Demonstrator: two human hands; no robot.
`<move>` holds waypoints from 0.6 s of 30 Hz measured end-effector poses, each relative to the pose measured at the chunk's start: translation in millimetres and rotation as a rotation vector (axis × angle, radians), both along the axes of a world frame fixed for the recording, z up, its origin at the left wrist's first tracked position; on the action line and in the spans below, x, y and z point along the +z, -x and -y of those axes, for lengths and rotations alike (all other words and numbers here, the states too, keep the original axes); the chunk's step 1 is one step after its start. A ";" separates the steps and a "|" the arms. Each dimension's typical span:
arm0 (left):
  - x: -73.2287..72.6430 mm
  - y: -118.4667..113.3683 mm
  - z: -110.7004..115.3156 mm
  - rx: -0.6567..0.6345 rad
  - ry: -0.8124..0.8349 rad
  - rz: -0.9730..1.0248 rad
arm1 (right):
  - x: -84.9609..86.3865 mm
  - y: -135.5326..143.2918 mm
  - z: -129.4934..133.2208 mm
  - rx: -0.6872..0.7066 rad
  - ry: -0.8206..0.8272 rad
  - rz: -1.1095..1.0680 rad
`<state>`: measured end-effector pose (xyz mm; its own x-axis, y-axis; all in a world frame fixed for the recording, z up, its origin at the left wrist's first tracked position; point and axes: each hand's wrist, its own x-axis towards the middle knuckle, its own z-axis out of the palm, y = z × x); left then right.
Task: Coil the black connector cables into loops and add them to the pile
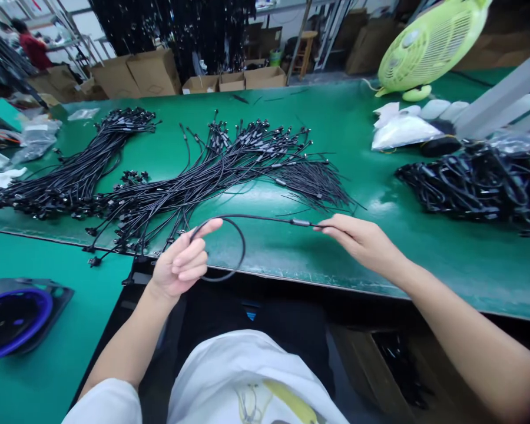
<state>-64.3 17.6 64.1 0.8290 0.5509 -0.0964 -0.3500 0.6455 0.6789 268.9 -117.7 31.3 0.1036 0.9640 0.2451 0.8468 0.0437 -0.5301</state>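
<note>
A black cable [244,241] runs between my two hands above the table's front edge, bent into a loop beside my left hand. My left hand [183,262] is closed on the cable, with the index finger stretched out along the loop. My right hand [351,232] pinches the cable's other end, just past a grey cylindrical sleeve [301,222]. What the fingertips grip there is mostly hidden. Right behind the hands lies a spread pile of black cables [203,182], with a bunch of thin black strips [315,179] at its right end.
Another bundle of cables [90,156] lies on the left of the green table [380,259]. Bagged black cables [477,182] sit at the right, below a yellow-green fan [428,50]. A purple-rimmed black object [17,321] stands at lower left. Cardboard boxes [136,73] are behind the table.
</note>
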 end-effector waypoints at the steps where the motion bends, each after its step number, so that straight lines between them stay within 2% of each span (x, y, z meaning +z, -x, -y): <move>1: 2.0 6.3 -2.2 0.051 0.001 0.014 | -3.9 -4.1 3.8 -0.013 -0.011 -0.004; 4: 3.7 19.5 -9.4 0.172 -0.019 -0.002 | -10.7 -8.1 15.2 -0.048 -0.020 0.019; 7: -1.7 16.6 -14.4 0.283 -0.087 -0.086 | -4.1 7.4 25.7 -0.051 -0.096 0.154; 8: -4.7 11.5 -14.1 0.293 -0.140 -0.137 | 1.3 18.2 29.0 -0.002 -0.128 0.216; 10: -11.5 -3.0 -8.8 0.263 -0.306 -0.250 | 14.9 46.3 33.9 0.220 -0.146 0.291; 12: -17.3 -18.7 2.8 0.159 -0.542 -0.342 | 28.9 76.3 33.5 0.475 -0.103 0.281; 13: -19.4 -25.0 10.0 0.078 -0.665 -0.366 | 34.6 88.8 30.5 0.540 -0.085 0.258; 15: -21.8 -32.0 23.5 -0.126 -0.840 -0.371 | 40.9 104.2 19.5 0.524 -0.082 0.206; 17: -23.1 -31.3 31.5 -0.286 -0.855 -0.367 | 39.6 107.0 5.5 0.430 -0.102 0.113; 18: -23.9 -29.3 32.9 -0.314 -0.806 -0.364 | 36.0 105.9 -1.3 0.388 -0.115 0.039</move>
<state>-35.0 -15.3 40.2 0.9450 0.3206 -0.0653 0.0819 -0.0386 0.9959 163.1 -116.4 67.4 -0.2740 0.8958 0.3501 0.7751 0.4212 -0.4710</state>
